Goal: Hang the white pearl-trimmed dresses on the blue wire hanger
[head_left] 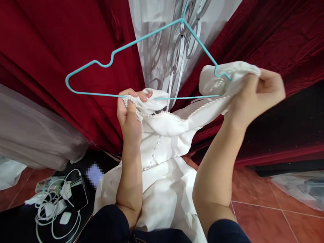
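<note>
A white dress [167, 125] with a pearl-trimmed neckline and small buttons down its front hangs between my hands, its skirt falling towards my lap. My left hand [132, 109] is closed on the dress's left shoulder part, just below the lower bar of a light blue clothes hanger [146, 36]. On the other side, my right hand [256, 95] pinches the right shoulder part and holds it out to the right. The hanger's right end goes into that shoulder fabric and is hidden there. Its left end sticks out bare, beyond my left hand.
Dark red curtains [59, 27] hang on both sides, with a white scrolled metal frame [179, 59] between them. At lower left, a black surface [5, 225] carries tangled white cables [42, 211] and a phone [80, 195]. Red tiles [266, 216] cover the floor.
</note>
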`<state>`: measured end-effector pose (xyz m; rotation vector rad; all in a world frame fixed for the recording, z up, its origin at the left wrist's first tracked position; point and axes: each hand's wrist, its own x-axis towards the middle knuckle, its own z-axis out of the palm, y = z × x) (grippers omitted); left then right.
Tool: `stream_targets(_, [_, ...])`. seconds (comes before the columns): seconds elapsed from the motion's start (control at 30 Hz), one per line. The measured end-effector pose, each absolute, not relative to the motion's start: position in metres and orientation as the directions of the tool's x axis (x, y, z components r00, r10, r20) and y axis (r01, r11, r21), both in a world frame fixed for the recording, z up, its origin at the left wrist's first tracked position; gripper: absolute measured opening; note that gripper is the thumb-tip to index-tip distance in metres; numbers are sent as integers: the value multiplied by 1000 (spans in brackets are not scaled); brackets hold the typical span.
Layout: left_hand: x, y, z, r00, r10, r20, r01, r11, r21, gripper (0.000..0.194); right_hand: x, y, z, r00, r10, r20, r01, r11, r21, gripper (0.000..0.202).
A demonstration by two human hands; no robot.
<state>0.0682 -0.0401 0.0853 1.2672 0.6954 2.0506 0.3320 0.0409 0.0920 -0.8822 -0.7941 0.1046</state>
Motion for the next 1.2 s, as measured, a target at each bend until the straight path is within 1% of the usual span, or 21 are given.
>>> stream_targets(0.07, [68,-37,83,-316,766,560,-285,-640,714,12,345,38,89,842,278,463,210,620,-756,27])
stream_targets(0.13, [71,-35,81,-299,791,534,-338,-611,716,16,347,22,78,888,222,402,197,607,-770,28])
stream_targets(0.17, [74,-34,80,-299,800,521,-356,-600,717,18,343,10,71,889,215,403,198,613,-765,26])
stream_targets(0.2, [76,-33,78,-300,808,508,-365,-589,721,20,335,-3,64,860,277,428,191,603,-774,18])
stream_targets(0.23, [78,-32,77,-301,814,496,-370,-580,726,22,325,-17,57,849,293,440,187,613,-768,13])
stream_targets(0.27, [79,-31,76,-301,820,487,-375,-572,730,23,314,-30,52,814,366,452,170,593,-787,10])
stream_targets(0.3, [80,-31,75,-298,825,481,-387,-565,729,23,302,-41,49,783,411,468,171,581,-796,10])
stream_targets(0.33, [81,-30,75,-292,828,479,-405,-561,722,22,291,-50,49,725,454,519,201,581,-789,11])
stream_targets(0.37, [82,-30,74,-285,830,479,-428,-557,711,21,280,-56,52,661,479,578,245,590,-769,11])
stream_targets(0.47, [83,-32,75,-259,843,472,-501,-535,680,17,259,-56,68,433,502,749,379,652,-656,17])
stream_targets(0.5, [84,-33,75,-249,848,467,-519,-524,676,17,256,-52,73,348,533,771,389,667,-636,19])
stream_targets(0.57, [86,-36,74,-253,848,466,-528,-524,668,13,251,-42,79,201,622,757,354,674,-648,21])
stream_targets(0.63, [85,-38,70,-291,831,474,-466,-556,688,6,248,-34,77,151,672,725,309,664,-681,20])
stream_targets(0.73, [70,-40,56,-419,768,484,-207,-600,773,19,247,-30,70,206,655,727,313,660,-683,19])
stream_targets(0.8, [49,-39,43,-502,718,483,-7,-561,828,24,249,-30,66,216,645,733,330,658,-677,18])
stream_targets(0.87, [22,-36,33,-565,685,460,111,-490,865,26,253,-29,66,221,647,730,342,650,-679,17])
stream_targets(0.93, [-5,-31,30,-645,642,415,122,-450,885,31,259,-26,66,229,662,714,346,630,-695,16])
stream_targets(1.0, [-30,-21,38,-710,590,384,86,-469,879,37,263,-23,66,221,673,706,348,621,-702,17])
stream_targets(1.03, [-40,-14,45,-722,568,395,84,-494,865,38,265,-22,65,213,674,708,348,624,-699,17])
stream_targets(1.13, [-61,12,78,-679,537,501,168,-551,818,36,264,-23,64,196,652,732,353,649,-673,17])
stream_targets(1.2, [-65,27,105,-619,562,549,223,-545,808,35,259,-26,64,203,633,747,349,666,-659,17])
